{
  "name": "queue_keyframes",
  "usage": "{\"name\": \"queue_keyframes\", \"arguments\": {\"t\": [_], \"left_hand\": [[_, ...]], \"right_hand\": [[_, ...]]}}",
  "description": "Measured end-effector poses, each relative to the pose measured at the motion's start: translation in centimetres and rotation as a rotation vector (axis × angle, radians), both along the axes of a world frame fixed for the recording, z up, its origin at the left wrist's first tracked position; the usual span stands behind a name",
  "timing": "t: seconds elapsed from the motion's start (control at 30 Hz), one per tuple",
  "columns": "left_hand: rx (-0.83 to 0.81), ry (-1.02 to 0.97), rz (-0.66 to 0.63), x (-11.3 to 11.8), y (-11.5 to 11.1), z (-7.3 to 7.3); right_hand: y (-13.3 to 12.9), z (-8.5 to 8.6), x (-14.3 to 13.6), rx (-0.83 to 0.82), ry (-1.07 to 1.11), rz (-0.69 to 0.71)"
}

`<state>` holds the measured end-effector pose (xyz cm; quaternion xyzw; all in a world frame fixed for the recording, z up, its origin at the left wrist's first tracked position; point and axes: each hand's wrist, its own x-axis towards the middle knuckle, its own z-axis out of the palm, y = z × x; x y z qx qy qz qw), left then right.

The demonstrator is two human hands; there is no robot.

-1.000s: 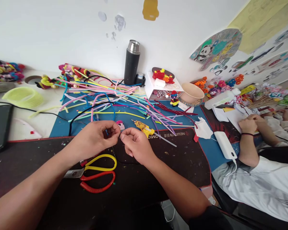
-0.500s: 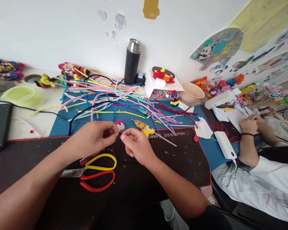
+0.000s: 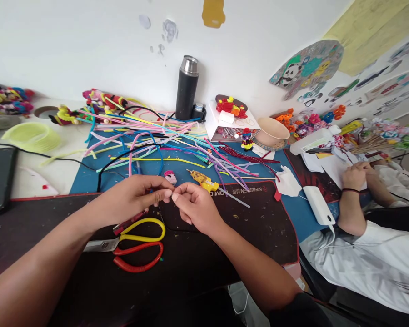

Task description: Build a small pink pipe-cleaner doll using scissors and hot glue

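Note:
My left hand [image 3: 136, 197] and my right hand [image 3: 197, 206] meet over the dark mat [image 3: 221, 245], fingertips nearly touching. Both are closed in a pinch; whatever is between the fingers is too small to make out. Just behind them stands a small pink and white figure head [image 3: 169, 177], partly covered by my left fingers. A yellow glue gun [image 3: 204, 180] lies behind my right hand. Below my left hand rest scissors [image 3: 139, 244] with one yellow and one red handle, beside a dark red item [image 3: 124, 225] partly under the hand.
Colourful fuzzy stems [image 3: 146, 136] spread over the blue mat behind. A black thermos [image 3: 187, 88], a white box [image 3: 220, 129] and a bowl [image 3: 272, 131] stand near the wall. A white power bank [image 3: 318, 205] lies right, near another person's hands [image 3: 356, 175].
My left hand has shifted slightly right, its fingertips now meeting those of my right hand. My right hand has barely moved.

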<state>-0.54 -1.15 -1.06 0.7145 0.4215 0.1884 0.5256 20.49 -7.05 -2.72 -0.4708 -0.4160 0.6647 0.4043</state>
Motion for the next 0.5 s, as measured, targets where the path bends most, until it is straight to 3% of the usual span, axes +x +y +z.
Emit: {"name": "queue_keyframes", "arguments": {"t": [0.1, 0.27, 0.5], "left_hand": [[-0.09, -0.051, -0.065, 0.1, 0.1, 0.4], [-0.072, -0.068, -0.039, 0.2, 0.2, 1.1], [-0.063, -0.007, -0.072, -0.2, 0.2, 0.5]], "right_hand": [[0.0, 0.3, 0.0, -0.007, -0.011, 0.013], [-0.1, 0.1, -0.1, -0.009, -0.023, 0.02], [-0.2, -0.1, 0.1, -0.005, -0.057, 0.042]]}}
